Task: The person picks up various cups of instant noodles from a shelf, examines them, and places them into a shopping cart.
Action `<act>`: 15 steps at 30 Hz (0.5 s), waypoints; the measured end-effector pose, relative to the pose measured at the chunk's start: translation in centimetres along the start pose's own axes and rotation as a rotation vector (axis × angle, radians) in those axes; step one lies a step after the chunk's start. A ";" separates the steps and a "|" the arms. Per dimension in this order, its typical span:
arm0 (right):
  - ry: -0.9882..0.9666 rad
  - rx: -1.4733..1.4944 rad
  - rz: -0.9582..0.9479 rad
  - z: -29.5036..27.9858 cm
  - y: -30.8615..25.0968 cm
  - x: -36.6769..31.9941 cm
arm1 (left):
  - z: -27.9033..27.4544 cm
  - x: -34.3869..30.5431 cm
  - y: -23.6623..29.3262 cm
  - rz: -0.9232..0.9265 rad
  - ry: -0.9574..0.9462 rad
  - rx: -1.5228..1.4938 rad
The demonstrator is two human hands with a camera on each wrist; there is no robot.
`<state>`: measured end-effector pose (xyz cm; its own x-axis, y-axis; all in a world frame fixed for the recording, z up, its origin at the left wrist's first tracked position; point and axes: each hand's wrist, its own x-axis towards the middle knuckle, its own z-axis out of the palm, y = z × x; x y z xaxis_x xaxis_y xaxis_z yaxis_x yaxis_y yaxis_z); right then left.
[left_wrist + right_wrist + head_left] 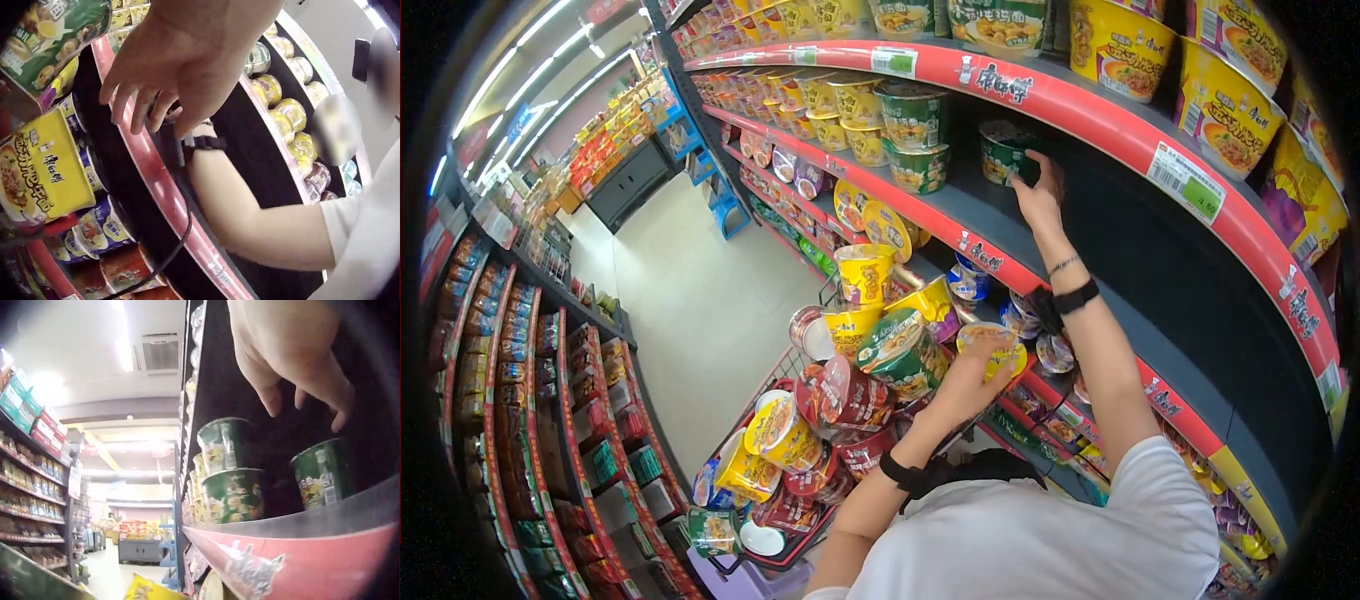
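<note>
My right hand (1040, 195) reaches into the shelf at a single green instant noodle cup (1003, 150). In the right wrist view that cup (322, 475) stands upright on the shelf, with the fingers spread loosely just above it and not wrapped round it. My left hand (975, 385) hovers with extended fingers by the loaded cart, overlapping a yellow noodle bowl (1000, 350) in the head view. Nothing shows in its grasp in the left wrist view. Beside it lies a large green noodle bucket (903, 352) on top of the heap.
Two stacked green cups (231, 469) stand left of the single one. A shopping cart (785, 375) is piled with red, yellow and green noodle tubs. The red shelf edge (1000, 265) curves below the right arm, and yellow buckets (1230, 110) line the shelf above.
</note>
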<state>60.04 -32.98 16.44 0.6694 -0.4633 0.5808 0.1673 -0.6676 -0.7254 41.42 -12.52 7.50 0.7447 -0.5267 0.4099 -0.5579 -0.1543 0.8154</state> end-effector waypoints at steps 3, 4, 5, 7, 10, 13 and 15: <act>0.015 -0.230 0.066 2.6 0.9 3.8 | 0.7 -0.9 0.4 -0.196 -0.160 0.072; 0.017 -0.277 0.119 3.6 1.8 4.9 | 1.2 -1.3 -0.2 -0.227 -0.202 0.105; 0.010 -0.269 0.111 4.6 3.3 6.1 | 1.5 -1.6 -0.7 -0.231 -0.190 0.110; -0.103 -0.327 0.030 5.6 5.8 7.7 | 2.0 -2.2 -1.4 -0.159 -0.211 0.237; -0.233 -0.159 0.076 4.2 6.3 8.1 | 2.3 -2.8 -1.5 -0.140 -0.145 0.223; -0.162 -0.109 0.034 3.0 6.0 6.8 | 2.4 -3.0 -1.5 -0.109 -0.120 0.215; -0.165 -0.038 0.083 0.9 4.2 5.6 | 2.4 -3.2 -1.5 -0.068 -0.100 0.224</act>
<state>65.12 -37.85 16.28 0.7898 -0.4182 0.4487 0.0809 -0.6542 -0.7520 39.05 -12.64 3.97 0.7498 -0.5869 0.3057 -0.5832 -0.3679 0.7243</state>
